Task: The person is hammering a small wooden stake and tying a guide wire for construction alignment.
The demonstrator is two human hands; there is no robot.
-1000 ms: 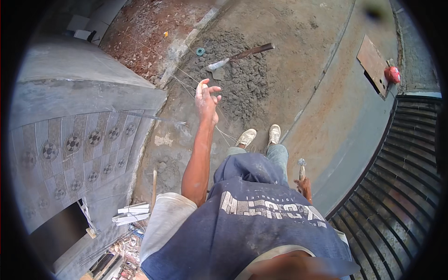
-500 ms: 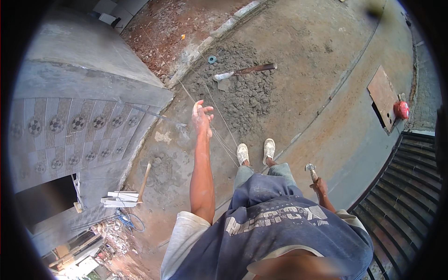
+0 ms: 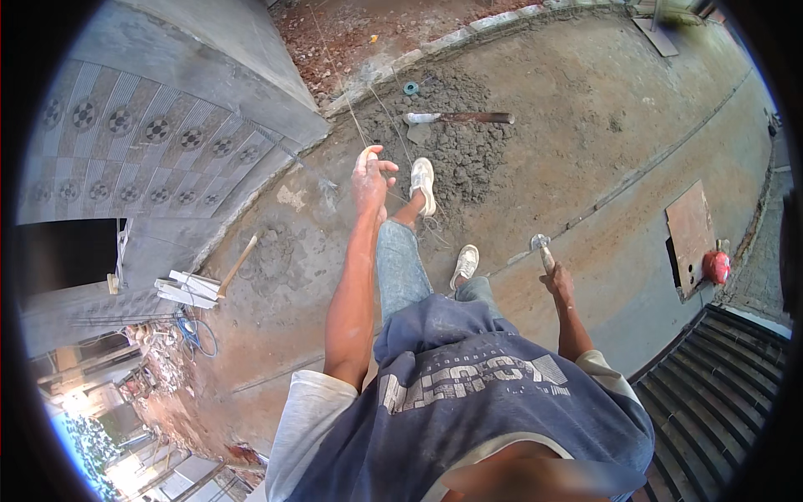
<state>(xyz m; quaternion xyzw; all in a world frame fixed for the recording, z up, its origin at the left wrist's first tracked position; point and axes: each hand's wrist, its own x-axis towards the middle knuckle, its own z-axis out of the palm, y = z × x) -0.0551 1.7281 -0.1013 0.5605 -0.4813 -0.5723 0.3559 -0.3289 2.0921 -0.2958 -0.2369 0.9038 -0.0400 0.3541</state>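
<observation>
My left hand (image 3: 370, 182) is raised in front of me, thumb and fingers pinched on a thin string (image 3: 345, 96). The string runs from it toward the far rubble, and loose loops of it (image 3: 433, 230) lie by my feet. Low on my right, my right hand (image 3: 560, 283) is wrapped round the pale handle of a short tool (image 3: 545, 253) with a small metal head, whose exact kind I cannot make out. Ahead lies a heap of wet grey mortar (image 3: 468, 155), with a long-handled tool (image 3: 468, 118) across it and a teal ring-shaped roll (image 3: 411, 87) beside it.
A tiled wall (image 3: 155, 163) stands on the left, with white strips (image 3: 188, 289) and a wooden handle (image 3: 237, 266) near its base. A brown board (image 3: 691, 234) and a red bundle (image 3: 716, 267) lie right, near a dark metal grille (image 3: 711, 393). A low kerb (image 3: 452, 40) borders red rubble.
I have stepped forward, with my left foot now ahead by the mortar heap. My right hand has swung forward with the tool. My left hand still grips the string.
</observation>
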